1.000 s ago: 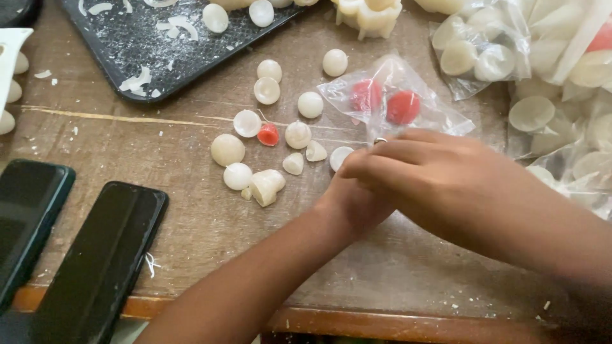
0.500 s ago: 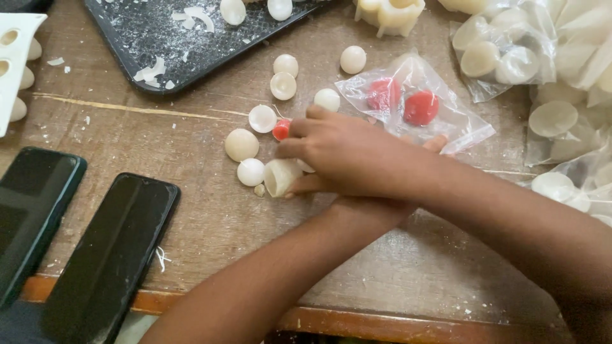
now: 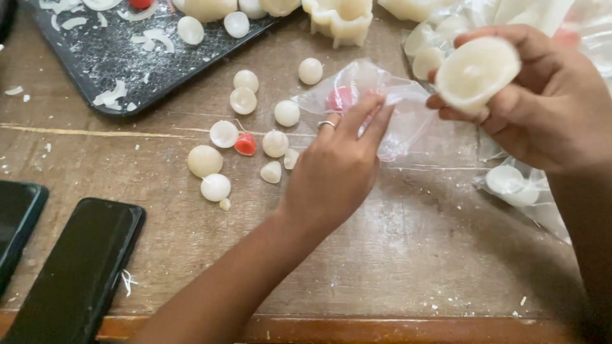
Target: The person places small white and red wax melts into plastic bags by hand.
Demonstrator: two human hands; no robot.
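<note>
Wax cup (image 3: 477,71), likely light and brittle, is being pinched at its rim by the right hand (image 3: 542,105); left hand (image 3: 338,169) is fingering the plastic bag (image 3: 382,105) near the tabletop's (image 3: 414,255) far edge.

Worn wooden table (image 3: 408,255), pale crumbs scattered. Two black phones at lower left: one (image 3: 76,271) near front edge, second (image 3: 16,220) cut by frame. Dark tray (image 3: 121,70) top left, white shavings and round pieces on it. Loose white domes (image 3: 205,160) on table, one small red piece (image 3: 245,144) among them. Cream scalloped mould (image 3: 338,19) top centre.
</note>
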